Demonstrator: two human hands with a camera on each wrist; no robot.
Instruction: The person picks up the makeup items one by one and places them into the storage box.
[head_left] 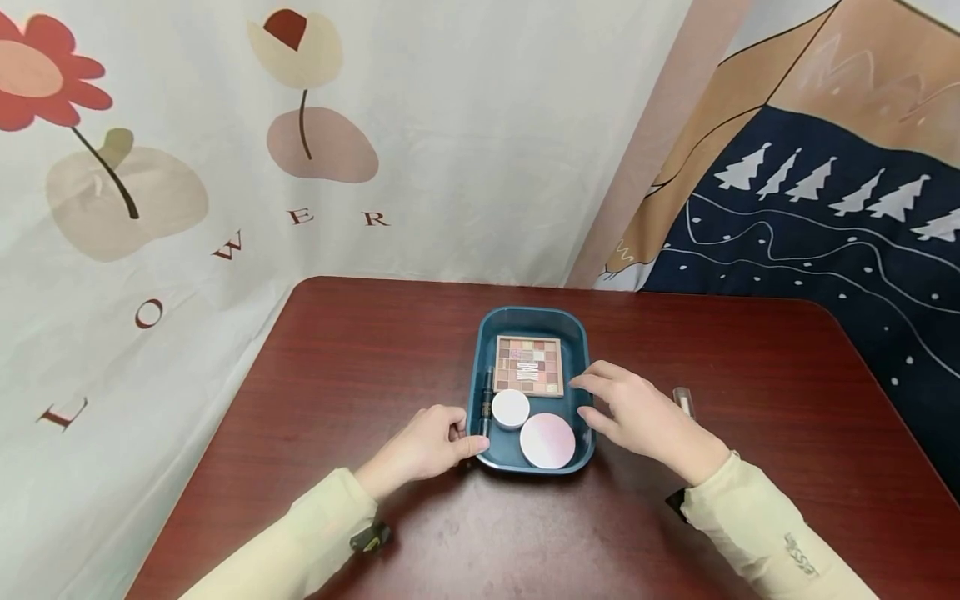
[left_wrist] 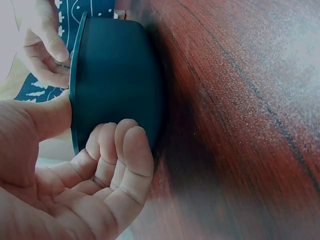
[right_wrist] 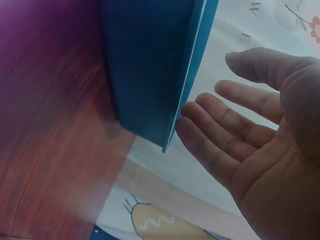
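A blue tray (head_left: 536,310) stands on the table. In it lie an eyeshadow palette (head_left: 528,367), a slim black tube (head_left: 487,404), a small white round jar (head_left: 511,409) and a larger pinkish round compact (head_left: 548,441). My left hand (head_left: 427,446) grips the tray's near left side, thumb over the rim and curled fingers against the outer wall, as the left wrist view shows. Over the tray's right rim hovers my right hand (head_left: 637,408), fingers loosely extended and nothing held. In the right wrist view its fingertips (right_wrist: 186,127) are close to the rim; contact is unclear.
A small clear tube (head_left: 683,402) is on the dark red table (head_left: 360,358), partly hidden behind my right hand. White flower-print cloth (head_left: 480,142) hangs along the back and left, and a navy tree-print cloth (head_left: 817,242) along the right.
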